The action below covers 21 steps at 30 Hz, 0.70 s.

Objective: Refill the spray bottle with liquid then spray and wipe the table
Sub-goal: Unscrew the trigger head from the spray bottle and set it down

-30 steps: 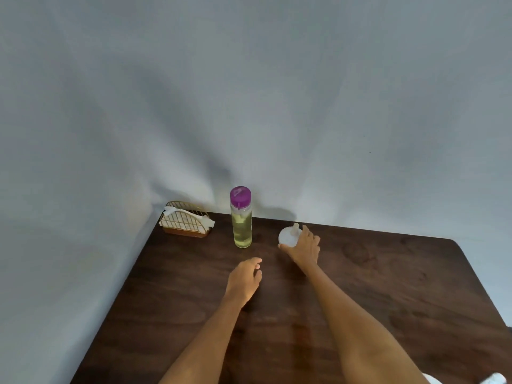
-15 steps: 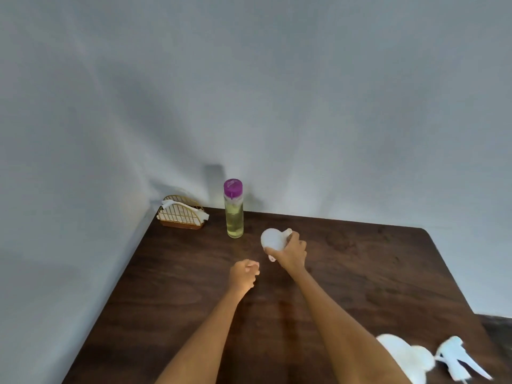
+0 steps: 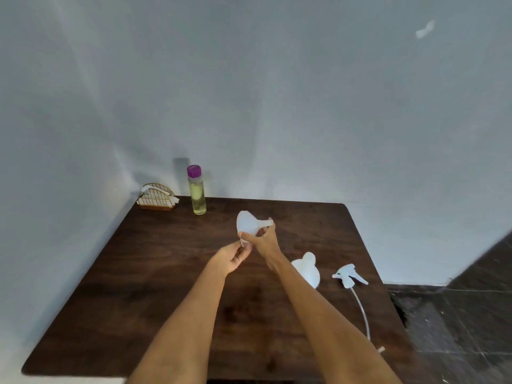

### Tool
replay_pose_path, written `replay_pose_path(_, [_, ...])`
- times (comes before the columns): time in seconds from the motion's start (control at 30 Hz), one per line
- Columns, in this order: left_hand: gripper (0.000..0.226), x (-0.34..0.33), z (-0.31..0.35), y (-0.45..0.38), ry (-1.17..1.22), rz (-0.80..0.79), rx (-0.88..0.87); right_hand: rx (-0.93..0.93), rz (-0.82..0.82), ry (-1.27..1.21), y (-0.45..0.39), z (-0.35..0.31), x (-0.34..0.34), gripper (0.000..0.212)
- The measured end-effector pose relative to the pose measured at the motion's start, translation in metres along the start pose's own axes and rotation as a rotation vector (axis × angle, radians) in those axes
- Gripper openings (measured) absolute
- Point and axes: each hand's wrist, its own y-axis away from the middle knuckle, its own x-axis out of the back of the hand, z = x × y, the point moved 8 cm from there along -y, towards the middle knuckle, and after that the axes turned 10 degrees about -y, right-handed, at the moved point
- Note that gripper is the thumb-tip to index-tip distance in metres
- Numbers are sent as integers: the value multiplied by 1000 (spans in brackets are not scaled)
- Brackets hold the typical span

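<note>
My right hand (image 3: 264, 239) grips a white funnel (image 3: 248, 223) by its spout and holds it tilted above the middle of the dark wooden table (image 3: 155, 273). My left hand (image 3: 232, 254) is just below it, with curled fingertips pinching the funnel's lower rim. The white spray bottle (image 3: 307, 268) stands with no head on it right of my right forearm, which hides part of it. Its white spray head (image 3: 349, 275) lies on the table near the right edge, its dip tube trailing toward me. A clear refill bottle (image 3: 197, 195) with yellow liquid and a purple cap stands at the back.
A gold wire napkin holder (image 3: 156, 197) with white napkins sits in the back left corner against the grey wall. The table's right edge drops to a dark tiled floor (image 3: 457, 328).
My right hand lifted the funnel off the table and drew it toward me. My left hand rose to meet its rim. The view tilted down, bringing the spray bottle and spray head into sight.
</note>
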Motion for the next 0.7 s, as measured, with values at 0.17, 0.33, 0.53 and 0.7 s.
replay_pose_path(0.17, [17,-23,-23,27,-37,-1,73,59,-58,87,24,-19,22,105])
replay_pose_path(0.33, [12,-32,-36,33,-5,18,117,41,-140,54,35,-22,35,110])
replay_pose_path(0.53, [9,-29,-3,33,-448,427,-292,98,207,-108,46,-46,103,90])
replay_pose_path(0.7, [15,-84,12,42,-975,438,-716,299,295,170,51,-94,148,39])
